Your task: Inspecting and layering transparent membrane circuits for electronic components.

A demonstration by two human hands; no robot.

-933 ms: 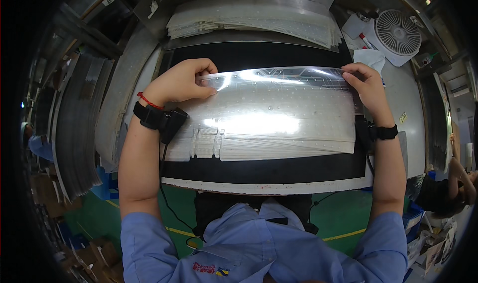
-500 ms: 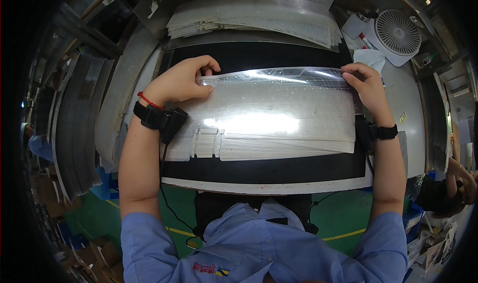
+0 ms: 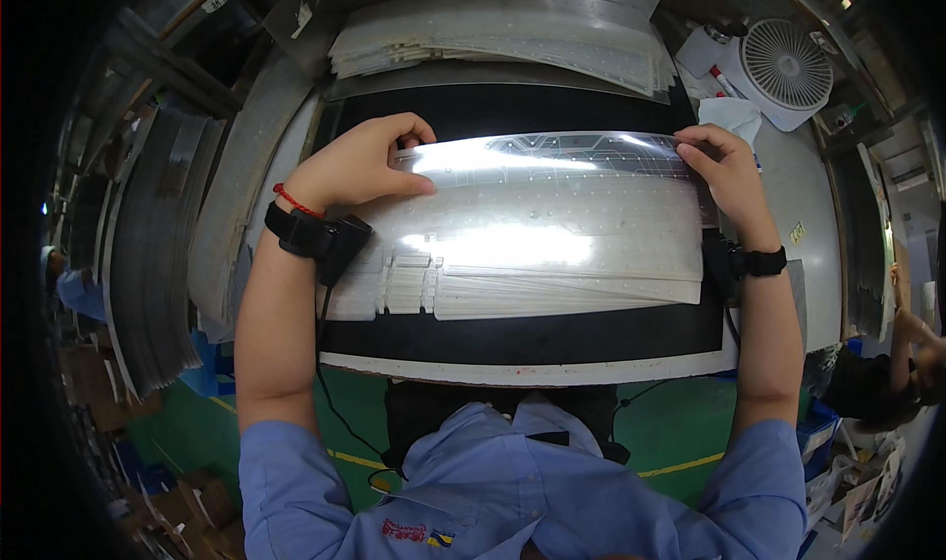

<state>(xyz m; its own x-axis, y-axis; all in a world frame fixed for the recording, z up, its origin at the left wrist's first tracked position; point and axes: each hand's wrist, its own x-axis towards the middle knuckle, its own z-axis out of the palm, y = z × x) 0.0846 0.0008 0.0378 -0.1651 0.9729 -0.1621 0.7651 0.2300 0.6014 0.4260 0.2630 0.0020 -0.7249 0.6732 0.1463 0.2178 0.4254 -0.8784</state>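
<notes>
A thin clear plastic sheet (image 3: 611,161) with rows of small dots and fine lines lies over a stack of similar sheets (image 3: 552,289), its far edge lifted and slightly curved. My left hand (image 3: 365,161) grips its far left corner, thumb on top and fingers behind the edge. At the far right corner, my right hand (image 3: 724,166) pinches the same sheet between thumb and fingers. Strong glare covers the middle of the stack. Notched tabs show along the stack's near left side.
A black mat (image 3: 552,340) lies under the stack. Behind stands another pile of clear sheets (image 3: 493,33). A white fan (image 3: 786,67) and a crumpled white cloth (image 3: 731,118) are at the far right. Racks of stacked panels (image 3: 158,245) flank the left. Another person (image 3: 887,373) is at the right edge.
My left thumb has shifted slightly right over the sheet. The sheet's far edge bows a little more, and the glare along it has spread. My right hand has barely moved.
</notes>
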